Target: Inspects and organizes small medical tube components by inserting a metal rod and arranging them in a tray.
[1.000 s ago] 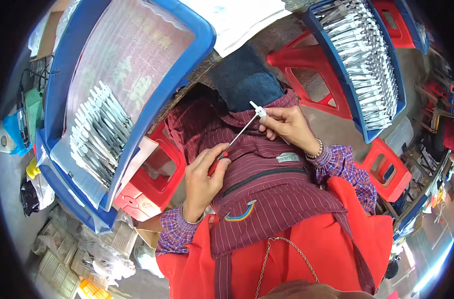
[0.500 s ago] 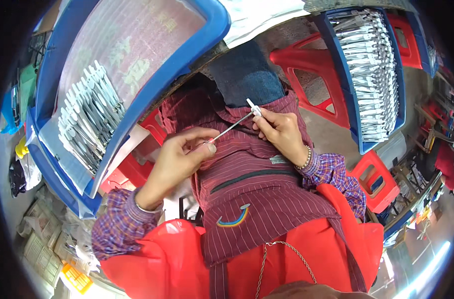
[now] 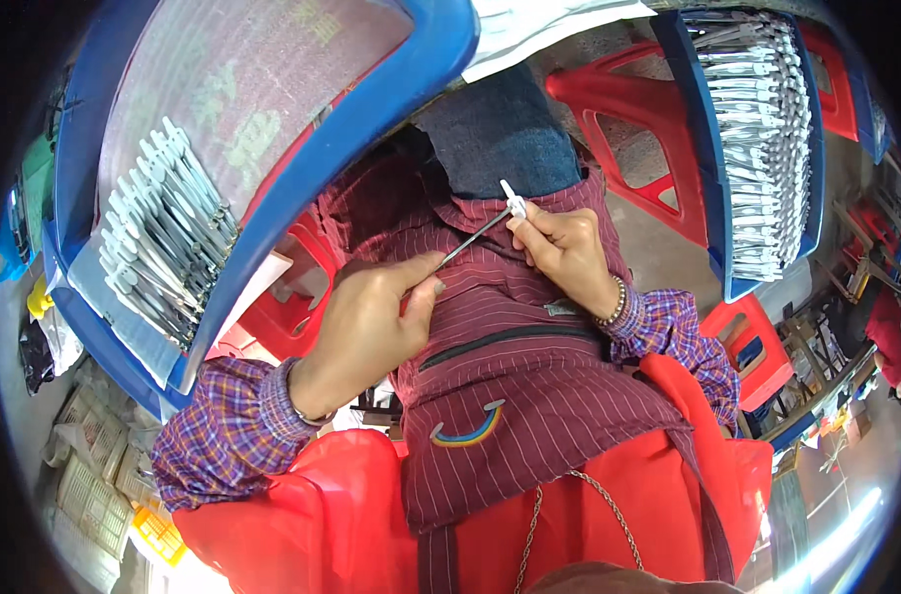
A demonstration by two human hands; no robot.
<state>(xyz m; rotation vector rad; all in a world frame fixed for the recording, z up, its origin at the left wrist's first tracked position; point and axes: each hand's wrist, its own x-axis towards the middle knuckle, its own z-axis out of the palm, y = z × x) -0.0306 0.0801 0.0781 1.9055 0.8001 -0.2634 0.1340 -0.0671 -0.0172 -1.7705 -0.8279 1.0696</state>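
Note:
A thin metal rod (image 3: 473, 236) with a small white plastic piece (image 3: 513, 203) at its far end is held between both hands over my lap. My left hand (image 3: 371, 322) pinches the near end of the rod with thumb and forefinger. My right hand (image 3: 564, 252) grips the white piece and the far end. Below them lies a maroon striped apron (image 3: 510, 396) with a zip pocket.
A blue tray (image 3: 272, 168) at the left holds a row of several grey flat parts (image 3: 163, 243). A second blue tray (image 3: 757, 148) at the right is filled with similar silver parts. Red plastic stools (image 3: 648, 139) stand around, and white crates (image 3: 84, 485) lie at the lower left.
My left hand has moved up and right along the rod, closer to the right hand. The right hand with the white piece has stayed nearly still.

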